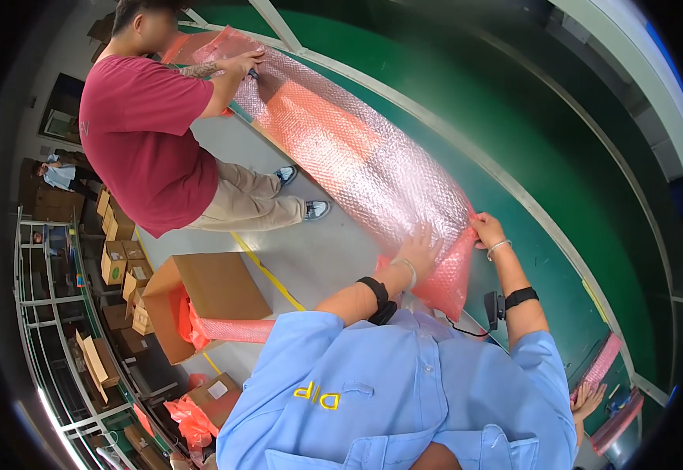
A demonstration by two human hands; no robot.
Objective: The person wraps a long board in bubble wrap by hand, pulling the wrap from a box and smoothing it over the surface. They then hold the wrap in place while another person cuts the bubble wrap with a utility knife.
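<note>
A long sheet of pink, shiny bubble wrap (404, 176) stretches from the far left toward me over the green table, with an orange-pink layer showing along its middle. My left hand (418, 251) lies flat on its near end, fingers spread. At the right edge of that end, my right hand (489, 230) pinches the bubble wrap between thumb and fingers. Below my hands the loose pink end (445, 283) hangs toward my body. At the far end a co-worker's hand (241, 63) rests on the sheet with a small dark tool (253, 74), whose kind I cannot make out.
A co-worker in a red shirt (142, 117) stands at the table's left side. An open cardboard box (220, 294) holding pink wrap is on the floor at left, near a metal rack (52, 301). Another person's hand (588, 401) touches a pink roll (598, 362) at lower right.
</note>
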